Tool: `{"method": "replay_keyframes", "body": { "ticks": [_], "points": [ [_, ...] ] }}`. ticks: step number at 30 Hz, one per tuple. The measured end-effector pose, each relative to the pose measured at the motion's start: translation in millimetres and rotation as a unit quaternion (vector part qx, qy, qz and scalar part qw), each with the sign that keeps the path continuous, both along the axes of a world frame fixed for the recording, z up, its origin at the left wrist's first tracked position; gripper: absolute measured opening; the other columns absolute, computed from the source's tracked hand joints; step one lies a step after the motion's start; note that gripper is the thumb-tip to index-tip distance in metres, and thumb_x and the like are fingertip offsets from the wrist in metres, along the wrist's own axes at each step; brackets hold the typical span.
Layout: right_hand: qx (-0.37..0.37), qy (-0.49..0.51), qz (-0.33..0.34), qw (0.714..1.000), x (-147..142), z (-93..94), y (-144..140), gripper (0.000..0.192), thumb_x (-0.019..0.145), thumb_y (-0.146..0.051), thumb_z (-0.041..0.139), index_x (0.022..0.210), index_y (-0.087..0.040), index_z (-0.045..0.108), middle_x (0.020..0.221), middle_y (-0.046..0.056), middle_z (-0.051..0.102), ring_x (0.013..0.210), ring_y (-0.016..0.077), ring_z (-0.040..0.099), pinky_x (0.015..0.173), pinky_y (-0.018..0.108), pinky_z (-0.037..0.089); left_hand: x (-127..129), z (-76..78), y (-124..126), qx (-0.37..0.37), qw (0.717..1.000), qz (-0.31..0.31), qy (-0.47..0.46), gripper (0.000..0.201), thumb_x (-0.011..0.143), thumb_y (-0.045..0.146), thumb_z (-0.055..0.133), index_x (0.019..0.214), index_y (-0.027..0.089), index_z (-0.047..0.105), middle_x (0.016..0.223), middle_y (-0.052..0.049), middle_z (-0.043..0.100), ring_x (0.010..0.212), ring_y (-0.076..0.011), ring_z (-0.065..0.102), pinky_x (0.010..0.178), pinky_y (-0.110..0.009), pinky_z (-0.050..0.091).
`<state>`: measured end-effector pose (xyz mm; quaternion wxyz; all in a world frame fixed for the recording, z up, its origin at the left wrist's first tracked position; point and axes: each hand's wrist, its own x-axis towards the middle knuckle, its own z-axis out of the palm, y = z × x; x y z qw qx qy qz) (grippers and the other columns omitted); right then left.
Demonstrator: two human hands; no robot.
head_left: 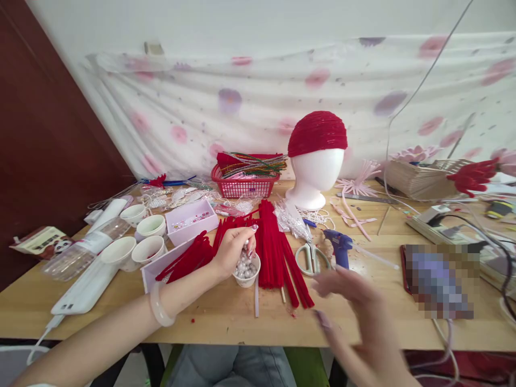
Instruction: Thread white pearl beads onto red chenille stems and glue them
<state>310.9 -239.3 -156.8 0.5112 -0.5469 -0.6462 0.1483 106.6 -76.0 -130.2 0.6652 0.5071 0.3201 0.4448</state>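
L hand (pixel 233 248) fingertips dipped in small cup of pearl beads (pixel 246 270) on table (pixel 226 317), beside red pipe cleaners (pixel 274 252), pinching beads I think. R hand (pixel 355 309) blurred, spread, empty. Step: bead pick. Next needs a clean lift w/o tipping cup.

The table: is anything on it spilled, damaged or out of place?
Nothing looks spilled or damaged. The table is crowded but orderly: the pearls stay in the small cup under the left hand, and the red pipe cleaners lie bundled beside it.
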Motion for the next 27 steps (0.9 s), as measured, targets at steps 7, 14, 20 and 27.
{"method": "replay_keyframes", "body": {
  "ticks": [7,14,20,27],
  "points": [
    [-0.067,-0.051,0.140,0.987,-63.6,-10.0,63.0,0.082,0.089,-0.028,0.064,0.152,-0.032,0.011,0.145,0.013,0.044,0.128,0.0308,0.051,0.104,0.051,0.048,-3.9,0.0,0.8,0.019,0.999,-0.016,0.023,0.040,0.079,0.037,0.058,0.044,0.020,0.050,0.046,0.003,0.047,0.047,-0.0111,0.047,0.055,-0.027,0.038],
    [-0.144,-0.007,0.159,0.977,-72.0,-18.8,73.4,0.091,0.086,-0.029,0.069,0.151,-0.033,0.006,0.153,0.013,0.036,0.137,0.0289,0.043,0.111,0.054,0.038,-25.5,23.7,6.3,0.044,0.999,0.022,0.022,0.039,0.083,0.032,0.053,0.046,0.020,0.050,0.055,0.001,0.053,0.061,-0.0139,0.051,0.068,-0.028,0.040],
    [-0.136,0.029,0.144,0.980,-87.3,-24.6,84.4,0.079,0.089,-0.023,0.061,0.149,-0.033,0.009,0.144,0.013,0.049,0.133,0.0272,0.049,0.109,0.056,0.040,-41.7,45.2,-11.0,-0.023,0.999,0.028,0.017,0.035,0.085,0.036,0.058,0.056,0.017,0.059,0.057,0.001,0.057,0.055,-0.0116,0.049,0.057,-0.025,0.038],
    [-0.148,0.078,0.124,0.978,-89.6,-27.4,84.1,0.080,0.087,-0.027,0.065,0.148,-0.028,0.014,0.146,0.018,0.046,0.130,0.0298,0.053,0.103,0.054,0.048,-19.9,19.6,-14.8,-0.130,0.983,-0.019,-0.127,0.032,0.085,0.042,0.058,0.071,0.014,0.067,0.066,-0.005,0.066,0.068,-0.0170,0.063,0.076,-0.031,0.049]
  ]
}}
